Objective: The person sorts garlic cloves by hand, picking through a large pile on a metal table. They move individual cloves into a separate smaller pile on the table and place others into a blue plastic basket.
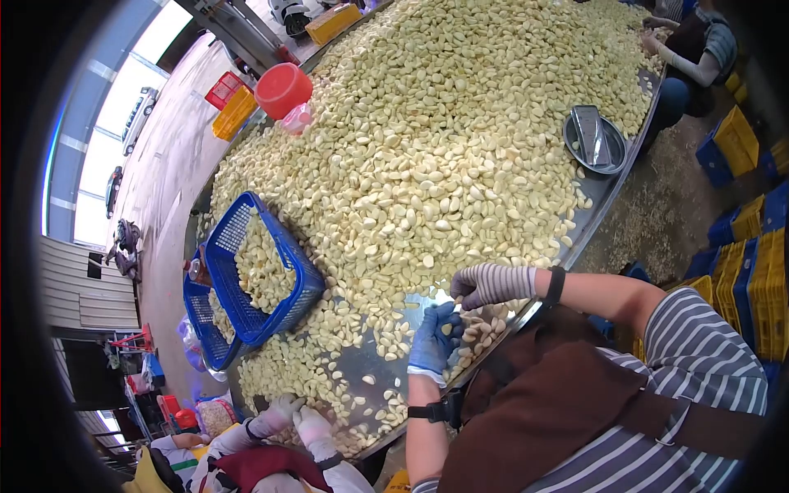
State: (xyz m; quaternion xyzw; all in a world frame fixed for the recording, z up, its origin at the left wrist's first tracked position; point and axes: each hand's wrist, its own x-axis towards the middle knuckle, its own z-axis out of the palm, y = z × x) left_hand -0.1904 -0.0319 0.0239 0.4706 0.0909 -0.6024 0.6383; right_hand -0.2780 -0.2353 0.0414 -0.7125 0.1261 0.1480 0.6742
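Peeled garlic cloves [427, 177] lie in a broad heap over the metal table. At the near edge, my left hand [434, 341], in a blue glove, is curled closed with a pale garlic clove [446, 329] showing among the fingers. Just beside it, my right hand [493, 286] wears a striped glove with dark fingertips. Its fingers are pinched together close to the left hand, and what they hold is too small to make out. Below both hands, a small group of pinkish-tan cloves [483, 330] sits along the table edge.
Two nested-looking blue baskets [308, 287] with cloves stand on the left. A metal bowl [610, 164] rests at the right edge, a red basin [283, 89] at the far left. White-gloved hands [300, 419] of a co-worker are bottom left; another person sits top right. Crates [744, 287] stack behind.
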